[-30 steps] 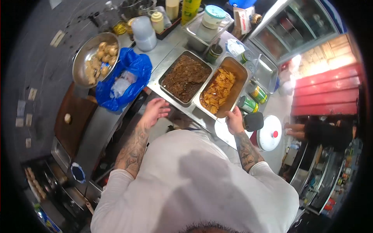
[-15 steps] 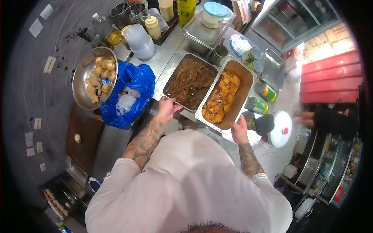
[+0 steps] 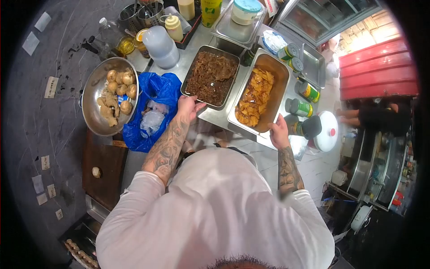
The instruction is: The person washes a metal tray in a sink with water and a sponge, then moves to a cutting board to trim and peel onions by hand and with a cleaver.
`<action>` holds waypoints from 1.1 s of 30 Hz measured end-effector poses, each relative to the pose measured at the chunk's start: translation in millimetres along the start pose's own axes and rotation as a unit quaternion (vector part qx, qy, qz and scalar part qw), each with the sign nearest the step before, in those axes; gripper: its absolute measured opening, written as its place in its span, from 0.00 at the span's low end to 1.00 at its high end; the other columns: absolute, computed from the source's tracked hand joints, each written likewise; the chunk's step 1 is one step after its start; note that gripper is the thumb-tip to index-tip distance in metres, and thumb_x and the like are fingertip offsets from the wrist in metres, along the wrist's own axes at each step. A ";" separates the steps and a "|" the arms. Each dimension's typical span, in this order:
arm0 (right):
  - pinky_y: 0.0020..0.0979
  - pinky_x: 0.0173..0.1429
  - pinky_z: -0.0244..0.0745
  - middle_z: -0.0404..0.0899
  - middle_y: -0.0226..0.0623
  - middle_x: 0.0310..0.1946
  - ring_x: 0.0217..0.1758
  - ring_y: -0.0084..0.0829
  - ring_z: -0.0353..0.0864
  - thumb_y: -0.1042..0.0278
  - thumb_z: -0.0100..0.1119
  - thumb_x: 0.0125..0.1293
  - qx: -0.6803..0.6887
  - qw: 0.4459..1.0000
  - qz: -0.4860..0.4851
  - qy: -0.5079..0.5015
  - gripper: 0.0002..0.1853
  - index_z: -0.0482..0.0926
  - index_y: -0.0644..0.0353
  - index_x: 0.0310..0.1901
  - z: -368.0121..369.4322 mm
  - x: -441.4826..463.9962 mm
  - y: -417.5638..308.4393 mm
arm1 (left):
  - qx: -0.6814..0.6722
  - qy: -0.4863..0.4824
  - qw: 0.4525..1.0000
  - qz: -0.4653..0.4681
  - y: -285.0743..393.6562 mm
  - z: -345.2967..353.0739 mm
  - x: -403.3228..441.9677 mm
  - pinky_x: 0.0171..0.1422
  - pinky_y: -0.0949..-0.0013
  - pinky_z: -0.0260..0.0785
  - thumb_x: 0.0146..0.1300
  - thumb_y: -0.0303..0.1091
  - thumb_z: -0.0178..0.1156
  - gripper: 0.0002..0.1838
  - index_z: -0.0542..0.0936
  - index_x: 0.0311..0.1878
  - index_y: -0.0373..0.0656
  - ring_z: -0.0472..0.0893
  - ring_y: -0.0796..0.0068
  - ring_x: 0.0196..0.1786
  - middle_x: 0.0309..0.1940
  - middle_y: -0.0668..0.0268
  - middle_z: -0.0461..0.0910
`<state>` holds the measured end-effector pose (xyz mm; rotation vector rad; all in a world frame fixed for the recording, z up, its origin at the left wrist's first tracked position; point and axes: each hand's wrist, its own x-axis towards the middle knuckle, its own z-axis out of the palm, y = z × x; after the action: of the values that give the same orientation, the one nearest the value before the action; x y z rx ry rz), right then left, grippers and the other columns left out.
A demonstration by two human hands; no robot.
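A metal food pan (image 3: 183,89) of dark brown, shredded-looking food (image 3: 210,76) is gripped at its near left corner by my left hand (image 3: 190,107). It looks slightly raised, but I cannot tell whether it is fully off the counter. To its right stands a deeper steel pan (image 3: 278,74) holding orange-brown, sauced slices (image 3: 255,98). My right hand (image 3: 279,132) is closed on the near right corner of that pan, thumb at the rim. The fingers under both pans are partly hidden.
Left are a steel bowl (image 3: 91,96) of mushrooms and ginger-like roots, and a blue plastic bag (image 3: 165,87). Several jars and cans (image 3: 301,107) and a white lidded pot (image 3: 329,121) stand right. A lidded steel container (image 3: 219,28) sits behind. Another person (image 3: 380,117) is far right.
The pan of dark brown food has moved away and left in my left hand, widening the gap between the pans. My right hand still holds its pan. The view has shifted slightly.
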<state>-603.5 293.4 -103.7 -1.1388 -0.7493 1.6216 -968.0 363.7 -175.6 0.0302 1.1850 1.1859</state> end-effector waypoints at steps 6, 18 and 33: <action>0.31 0.64 0.74 0.76 0.40 0.60 0.61 0.31 0.77 0.90 0.48 0.60 0.018 1.000 -0.017 -0.003 0.28 0.67 0.65 0.64 12.6 7.9 3.9 | 0.022 0.000 1.000 -0.010 2.0 2.9 -5.3 0.47 0.49 0.86 0.69 0.17 0.48 0.17 0.71 0.60 0.37 0.84 0.45 0.49 0.55 0.50 0.78; 0.30 0.59 0.74 0.79 0.38 0.53 0.55 0.29 0.79 0.84 0.52 0.60 -0.044 0.999 0.007 0.022 0.20 0.70 0.64 0.56 11.6 16.9 -5.7 | 0.087 -0.039 0.995 -0.008 7.1 2.1 1.0 0.48 0.53 0.86 0.73 0.20 0.49 0.16 0.69 0.62 0.37 0.85 0.49 0.48 0.57 0.51 0.77; 0.36 0.66 0.71 0.79 0.41 0.57 0.63 0.35 0.74 0.65 0.55 0.73 -0.379 0.908 0.020 -0.178 0.19 0.77 0.55 0.63 -73.6 -160.2 104.3 | 0.472 -0.148 0.868 0.044 -37.8 -127.0 -135.9 0.42 0.74 0.73 0.70 0.36 0.64 0.11 0.78 0.50 0.44 0.78 0.81 0.42 0.35 0.71 0.79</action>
<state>-560.2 104.5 -169.9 -1.3948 -1.7070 1.6297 -1018.6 181.4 -160.4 0.9818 1.3852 0.5391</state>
